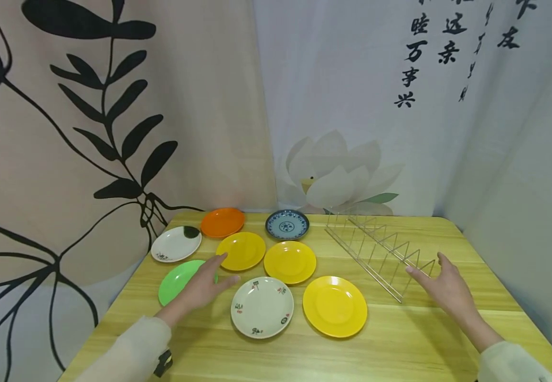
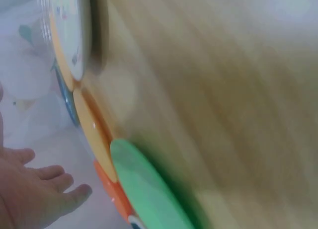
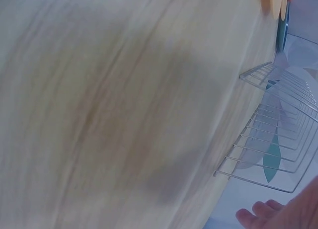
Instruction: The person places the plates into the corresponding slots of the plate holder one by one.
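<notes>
My left hand (image 1: 204, 287), fingers extended and holding nothing, is over the green plate (image 1: 174, 282) and overlaps part of it in the head view. Just right of that hand lies a white plate with small printed motifs (image 1: 262, 307). My right hand (image 1: 449, 293) is at the near right end of a metal wire dish rack (image 1: 363, 265), thumb and fingers spread with nothing between them. In the right wrist view its fingertips (image 3: 246, 218) show apart from the rack's wires. A large yellow plate (image 1: 335, 306) lies between the white plate and the rack.
Two smaller yellow plates (image 1: 290, 262) lie mid-table. Behind them are an orange plate (image 1: 222, 222) and a blue patterned plate (image 1: 287, 225). A white plate with a dark patch (image 1: 175, 244) lies at the left edge. Printed curtains (image 1: 209, 106) hang behind the wooden table (image 1: 295, 361).
</notes>
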Available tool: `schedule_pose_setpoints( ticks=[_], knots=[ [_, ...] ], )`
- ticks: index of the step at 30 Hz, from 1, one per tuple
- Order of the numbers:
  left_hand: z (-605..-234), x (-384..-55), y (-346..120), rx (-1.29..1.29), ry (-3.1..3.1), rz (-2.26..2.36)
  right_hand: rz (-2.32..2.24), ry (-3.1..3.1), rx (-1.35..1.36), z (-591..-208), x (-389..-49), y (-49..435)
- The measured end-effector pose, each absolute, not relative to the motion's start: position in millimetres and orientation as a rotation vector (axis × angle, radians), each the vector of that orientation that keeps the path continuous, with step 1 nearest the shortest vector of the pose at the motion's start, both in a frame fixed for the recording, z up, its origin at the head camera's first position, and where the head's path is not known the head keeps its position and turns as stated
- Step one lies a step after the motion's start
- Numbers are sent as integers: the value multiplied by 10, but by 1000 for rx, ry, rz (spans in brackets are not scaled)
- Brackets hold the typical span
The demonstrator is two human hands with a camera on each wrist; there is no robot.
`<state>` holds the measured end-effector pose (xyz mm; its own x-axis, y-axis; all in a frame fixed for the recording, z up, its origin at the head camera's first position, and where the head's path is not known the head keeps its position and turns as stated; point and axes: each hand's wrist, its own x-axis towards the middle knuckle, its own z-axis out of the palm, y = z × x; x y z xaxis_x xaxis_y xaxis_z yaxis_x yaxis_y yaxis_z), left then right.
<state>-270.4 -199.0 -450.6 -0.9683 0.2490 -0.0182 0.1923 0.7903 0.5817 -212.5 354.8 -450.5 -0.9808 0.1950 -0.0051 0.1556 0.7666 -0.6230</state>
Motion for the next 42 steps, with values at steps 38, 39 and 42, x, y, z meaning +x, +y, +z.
schedule_pose_setpoints(
  ticks=[38, 39, 42],
  knots=[
    [-4855, -2364, -1761, 153, 2608, 1355, 1126, -2879, -144, -4598, -2184, 3647],
    [-4853, -2364, -1757, 151, 2604, 1361, 1125, -2883, -134, -4597, -2195, 3654],
    [-4854, -2365, -1750, 148, 2605, 1372, 1137, -2893, -108, -4595, -2220, 3672]
  ],
)
